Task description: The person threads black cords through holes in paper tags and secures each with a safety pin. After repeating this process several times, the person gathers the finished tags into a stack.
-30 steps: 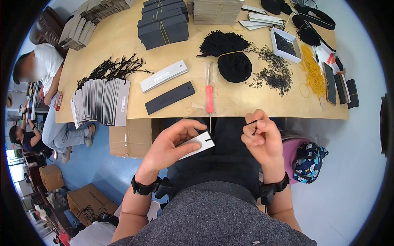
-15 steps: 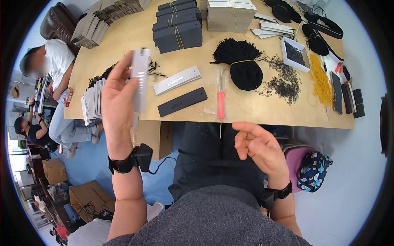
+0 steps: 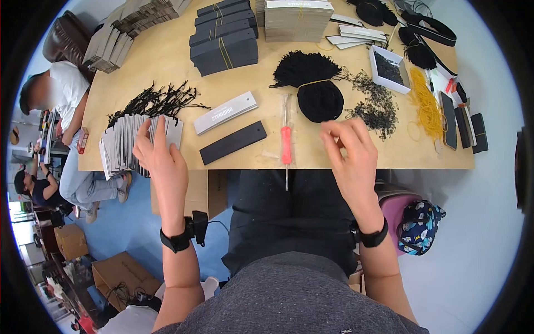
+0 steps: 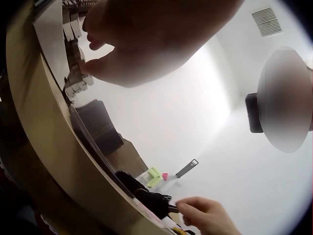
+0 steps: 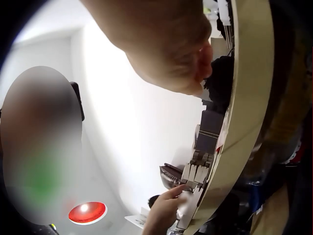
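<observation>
At the table's left, my left hand (image 3: 164,167) is over the front of a row of white tags (image 3: 123,136) with black cords (image 3: 161,100); its fingers are spread and relaxed, and no tag is seen gripped. My right hand (image 3: 355,161) hovers at the front edge, fingers bent toward the thumb, below the black cord bundle (image 3: 320,100) and left of the scattered black pins (image 3: 375,106). Whether it pinches anything is unclear. Between the hands lie white tags (image 3: 225,113), a dark tag (image 3: 233,142) and a red-handled tool (image 3: 286,145), its metal tip past the edge.
Banded dark stacks (image 3: 224,53) and a pale stack (image 3: 299,22) stand at the back. To the right are a white box (image 3: 389,69) of pins, yellow bands (image 3: 427,106) and a phone (image 3: 448,119). A seated person (image 3: 69,89) is beyond the left edge.
My left hand came from holding a white tag near the lap, lifted it leftward, and is now lowered at the tag row without it in the fingers. My right hand moved up to the table edge.
</observation>
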The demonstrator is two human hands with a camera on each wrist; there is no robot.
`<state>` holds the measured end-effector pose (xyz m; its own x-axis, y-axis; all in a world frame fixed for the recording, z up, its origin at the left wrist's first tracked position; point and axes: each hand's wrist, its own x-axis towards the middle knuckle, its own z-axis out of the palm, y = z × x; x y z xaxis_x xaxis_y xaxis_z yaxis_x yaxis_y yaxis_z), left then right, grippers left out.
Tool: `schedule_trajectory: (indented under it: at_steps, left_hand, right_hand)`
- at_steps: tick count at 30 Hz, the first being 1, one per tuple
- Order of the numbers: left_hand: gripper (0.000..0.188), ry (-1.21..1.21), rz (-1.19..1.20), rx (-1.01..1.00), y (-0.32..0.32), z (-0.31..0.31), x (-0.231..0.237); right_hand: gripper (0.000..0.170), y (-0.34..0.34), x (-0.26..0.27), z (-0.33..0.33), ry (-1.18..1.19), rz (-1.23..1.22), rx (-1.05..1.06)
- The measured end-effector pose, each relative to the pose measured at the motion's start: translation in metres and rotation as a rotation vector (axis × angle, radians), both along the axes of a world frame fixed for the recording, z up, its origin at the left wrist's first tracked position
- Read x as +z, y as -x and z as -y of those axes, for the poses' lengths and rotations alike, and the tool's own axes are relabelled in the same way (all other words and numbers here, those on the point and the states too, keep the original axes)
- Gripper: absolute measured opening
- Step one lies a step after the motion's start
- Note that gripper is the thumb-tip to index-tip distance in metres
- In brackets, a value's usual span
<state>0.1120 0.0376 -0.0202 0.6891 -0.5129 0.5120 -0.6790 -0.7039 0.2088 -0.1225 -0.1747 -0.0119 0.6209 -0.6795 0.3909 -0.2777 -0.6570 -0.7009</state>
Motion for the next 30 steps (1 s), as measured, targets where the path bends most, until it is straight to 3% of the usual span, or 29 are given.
schedule_trajectory:
  at_steps: [2, 4, 5, 11, 13, 14, 16, 18, 21, 26, 30]
  left_hand:
    - [0.056, 0.039, -0.022, -0.035, 0.022, 0.008, 0.014]
    - [0.05, 0.052, -0.08, -0.221, 0.039, 0.013, 0.021]
    - [0.05, 0.053, -0.08, -0.218, 0.046, 0.016, 0.02]
    - [0.038, 0.227, -0.412, -0.581, 0.087, 0.038, 0.023]
    - [0.03, 0.465, -1.251, -0.637, 0.101, 0.046, 0.027]
    - [0.03, 0.466, -1.249, -0.636, 0.104, 0.052, 0.028]
    - [0.038, 0.565, -1.884, -0.626, 0.106, 0.066, 0.029]
    - [0.045, 0.565, -1.946, -0.649, 0.105, 0.077, 0.014]
    - [0.038, 0.6, -2.242, -0.557, 0.099, 0.09, 0.012]
    - [0.033, 0.647, -2.198, -0.515, 0.096, 0.091, 0.009]
    - [0.029, 0.644, -2.138, -0.569, 0.095, 0.081, 0.007]
  right_hand:
    - [0.013, -0.011, -0.006, 0.011, 0.258, 0.039, -0.083]
    - [0.012, -0.018, -0.012, 0.019, 0.289, 0.026, -0.093]
    - [0.013, -0.02, -0.013, 0.021, 0.32, 0.016, -0.107]
    - [0.015, -0.014, 0.001, 0.007, 0.13, 0.058, -0.103]
    - [0.017, -0.007, 0.002, -0.001, 0.193, 0.074, -0.076]
    - [0.018, -0.004, 0.003, -0.006, 0.255, 0.091, -0.048]
    - [0.018, 0.003, 0.006, -0.02, 0.333, 0.087, 0.034]
    - [0.018, 0.01, 0.009, -0.034, 0.412, 0.082, 0.114]
    - [0.019, 0.022, 0.011, -0.052, 0.474, 0.067, 0.305]
    - [0.017, 0.039, -0.001, -0.073, 0.382, -0.019, 0.54]
    - [0.02, 0.037, 0.004, -0.068, 0.192, 0.019, 0.485]
